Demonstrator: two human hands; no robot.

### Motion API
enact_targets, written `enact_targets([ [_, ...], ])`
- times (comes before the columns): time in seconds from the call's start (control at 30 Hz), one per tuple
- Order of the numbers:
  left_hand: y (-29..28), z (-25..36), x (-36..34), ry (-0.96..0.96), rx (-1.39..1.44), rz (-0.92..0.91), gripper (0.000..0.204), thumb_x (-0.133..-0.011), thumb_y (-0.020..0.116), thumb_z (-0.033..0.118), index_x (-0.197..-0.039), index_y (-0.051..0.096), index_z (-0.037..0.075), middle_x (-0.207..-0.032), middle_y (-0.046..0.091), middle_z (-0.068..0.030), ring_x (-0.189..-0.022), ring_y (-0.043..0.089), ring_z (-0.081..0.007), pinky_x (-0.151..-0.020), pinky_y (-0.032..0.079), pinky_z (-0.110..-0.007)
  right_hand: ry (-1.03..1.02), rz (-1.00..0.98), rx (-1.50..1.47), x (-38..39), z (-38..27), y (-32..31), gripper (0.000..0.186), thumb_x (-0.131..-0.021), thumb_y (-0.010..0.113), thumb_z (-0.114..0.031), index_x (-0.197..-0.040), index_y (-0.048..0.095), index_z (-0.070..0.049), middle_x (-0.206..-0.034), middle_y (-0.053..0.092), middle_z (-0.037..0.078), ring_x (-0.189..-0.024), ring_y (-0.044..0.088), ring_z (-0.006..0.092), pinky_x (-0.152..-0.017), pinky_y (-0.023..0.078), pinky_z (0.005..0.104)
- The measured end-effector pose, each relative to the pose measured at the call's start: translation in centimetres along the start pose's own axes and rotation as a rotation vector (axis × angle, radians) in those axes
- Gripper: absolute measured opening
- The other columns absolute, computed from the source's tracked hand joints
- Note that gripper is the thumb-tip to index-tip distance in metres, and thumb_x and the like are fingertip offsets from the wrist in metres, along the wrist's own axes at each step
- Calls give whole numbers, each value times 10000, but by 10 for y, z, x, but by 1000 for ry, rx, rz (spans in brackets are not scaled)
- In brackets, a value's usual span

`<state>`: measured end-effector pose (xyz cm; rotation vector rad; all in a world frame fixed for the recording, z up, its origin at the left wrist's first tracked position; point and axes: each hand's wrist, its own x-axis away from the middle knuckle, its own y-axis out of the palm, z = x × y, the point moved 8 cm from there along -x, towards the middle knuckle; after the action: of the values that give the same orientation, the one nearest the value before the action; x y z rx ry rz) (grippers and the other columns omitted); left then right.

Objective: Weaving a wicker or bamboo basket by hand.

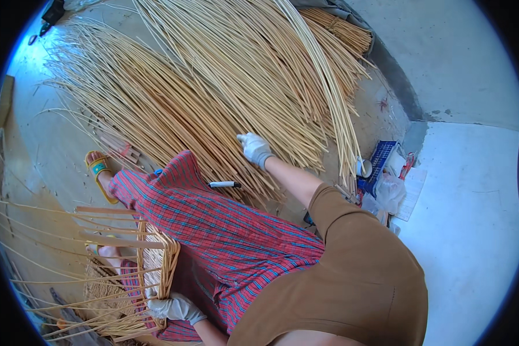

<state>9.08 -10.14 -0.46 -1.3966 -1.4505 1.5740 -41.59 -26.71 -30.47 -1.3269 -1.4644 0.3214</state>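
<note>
My left hand, in a white glove, grips the lower edge of a partly woven wicker basket. Long loose stakes fan out from it to the left. The basket tilts on its side against my leg. My right hand, also gloved, reaches over a wide spread of pale wicker rods on the floor. Its fingers are curled close to the rods, and whatever they may hold is too small to make out. A black-and-white marker pen lies beside my knee.
A red plaid cloth covers my lap. To the right, a blue plastic basket stands by the white wall with a white cup and plastic bags. A tied bundle of rods lies at the far end. My sandalled foot is left.
</note>
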Motion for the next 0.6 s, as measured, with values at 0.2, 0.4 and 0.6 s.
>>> enact_targets([
  [0.2, -10, -2, -2, 79, -3, 110, 326, -883, 679, 97, -1205, 652, 58, -1058, 663, -125, -1002, 618, -361, -912, 461, -473, 312, 390, -36, 8, 29, -52, 223, -990, 588, -280, -1156, 645, -142, -1093, 689, 160, -1048, 662, 363, -909, 525, 487],
  [0.4, -9, 10, -1, 92, -13, 156, 323, -880, 680, 97, -1199, 651, 56, -1057, 662, -129, -1014, 617, -366, -926, 461, -471, 395, 241, 77, -9, 58, -51, 268, -952, 634, -342, -1093, 707, -125, -1075, 727, 151, -1049, 678, 346, -910, 528, 481],
  [0.6, -7, -6, -2, 44, 70, 106, 318, -889, 685, 113, -1195, 642, 44, -1059, 662, -124, -1018, 612, -372, -954, 448, -495, 274, 153, -50, -16, 28, -25, 384, -891, 725, -293, -1201, 680, -72, -1203, 703, 193, -1141, 660, 368, -994, 515, 437],
])
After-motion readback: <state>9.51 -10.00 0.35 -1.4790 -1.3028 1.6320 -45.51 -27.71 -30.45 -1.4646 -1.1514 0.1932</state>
